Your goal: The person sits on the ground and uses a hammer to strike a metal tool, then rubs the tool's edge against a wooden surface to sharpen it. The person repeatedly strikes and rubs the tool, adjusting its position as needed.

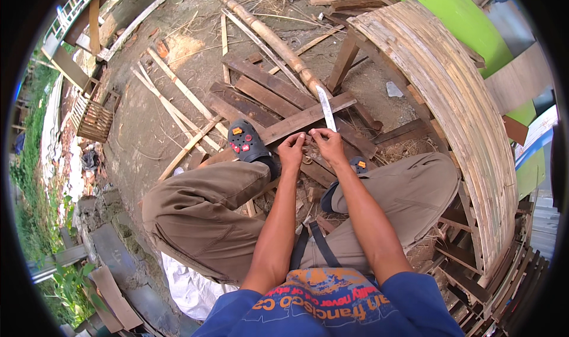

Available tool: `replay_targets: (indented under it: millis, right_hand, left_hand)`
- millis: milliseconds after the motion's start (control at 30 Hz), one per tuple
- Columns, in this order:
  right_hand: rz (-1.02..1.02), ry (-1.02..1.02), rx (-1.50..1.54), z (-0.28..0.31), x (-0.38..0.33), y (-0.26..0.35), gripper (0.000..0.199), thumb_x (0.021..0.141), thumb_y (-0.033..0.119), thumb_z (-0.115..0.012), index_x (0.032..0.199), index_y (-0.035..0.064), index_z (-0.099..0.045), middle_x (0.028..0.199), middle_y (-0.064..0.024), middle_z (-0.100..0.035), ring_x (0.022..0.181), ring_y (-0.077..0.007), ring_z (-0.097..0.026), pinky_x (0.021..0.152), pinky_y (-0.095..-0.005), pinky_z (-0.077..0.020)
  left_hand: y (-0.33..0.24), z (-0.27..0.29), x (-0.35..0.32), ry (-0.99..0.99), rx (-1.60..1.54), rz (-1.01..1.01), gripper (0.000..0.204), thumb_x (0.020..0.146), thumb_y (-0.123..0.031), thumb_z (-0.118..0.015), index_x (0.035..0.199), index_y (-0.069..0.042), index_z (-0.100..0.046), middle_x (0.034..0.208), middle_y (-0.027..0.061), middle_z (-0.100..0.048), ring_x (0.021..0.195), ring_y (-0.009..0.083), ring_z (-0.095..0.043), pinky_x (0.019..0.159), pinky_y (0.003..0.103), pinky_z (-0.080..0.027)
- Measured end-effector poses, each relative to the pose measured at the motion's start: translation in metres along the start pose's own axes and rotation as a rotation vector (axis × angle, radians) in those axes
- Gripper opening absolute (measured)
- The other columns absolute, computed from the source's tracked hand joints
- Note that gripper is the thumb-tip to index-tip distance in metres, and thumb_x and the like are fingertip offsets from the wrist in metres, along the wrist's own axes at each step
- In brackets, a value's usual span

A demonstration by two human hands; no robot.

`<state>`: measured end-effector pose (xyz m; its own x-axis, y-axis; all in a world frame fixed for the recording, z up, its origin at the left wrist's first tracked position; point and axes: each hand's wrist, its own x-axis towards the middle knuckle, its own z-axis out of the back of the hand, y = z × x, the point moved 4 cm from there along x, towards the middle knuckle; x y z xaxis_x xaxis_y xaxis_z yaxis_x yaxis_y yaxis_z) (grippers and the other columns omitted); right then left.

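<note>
I sit with my knees apart over dark wooden planks (278,94) on bare earth. My right hand (328,144) grips the handle of a long knife (326,109) whose pale blade points away from me. My left hand (291,148) pinches a small piece of wood (306,140) held against the knife's base, just beside the right hand. What exactly the left fingers hold is partly hidden. A dark clog (248,141) with red and orange spots covers my left foot; my right foot is mostly hidden behind my wrist.
A long bamboo pole (267,34) lies beyond the planks. A curved stack of split bamboo strips (462,112) rises at my right on a wooden frame. Thin pale slats (178,100) lie scattered at left, near a small woven cage (93,120). Green panels (456,17) stand behind.
</note>
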<state>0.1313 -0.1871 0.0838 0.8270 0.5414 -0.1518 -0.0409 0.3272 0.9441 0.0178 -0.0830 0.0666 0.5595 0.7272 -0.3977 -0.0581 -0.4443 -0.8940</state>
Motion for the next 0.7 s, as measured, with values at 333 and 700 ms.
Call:
replay_targets:
  millis: [333,700]
  right_hand:
    - [-0.527,0.003,-0.748,0.031,-0.025,-0.079,0.065,0.081,0.035,-0.078,0.130,0.0011,-0.052,0.126,-0.0283,-0.064,0.121,-0.0433,-0.061,0.103,-0.0496,-0.0485]
    - [-0.102,-0.188,-0.302,0.056,-0.064,0.013,0.038,0.087,0.034,-0.071,0.103,0.0003,-0.066,0.081,-0.0228,-0.069,0.085,-0.0404,-0.070,0.075,-0.0495,-0.0531]
  left_hand:
    - [-0.032,-0.015,-0.005,0.000,-0.049,-0.070,0.027,0.103,-0.016,-0.062,0.121,0.003,-0.069,0.100,0.0104,-0.071,0.087,0.0192,-0.073,0.066,0.030,-0.061]
    - [-0.155,-0.076,0.006,-0.180,-0.076,-0.600,0.024,0.099,-0.015,-0.068,0.113,0.004,-0.072,0.095,0.0084,-0.073,0.086,0.0121,-0.066,0.075,0.027,-0.053]
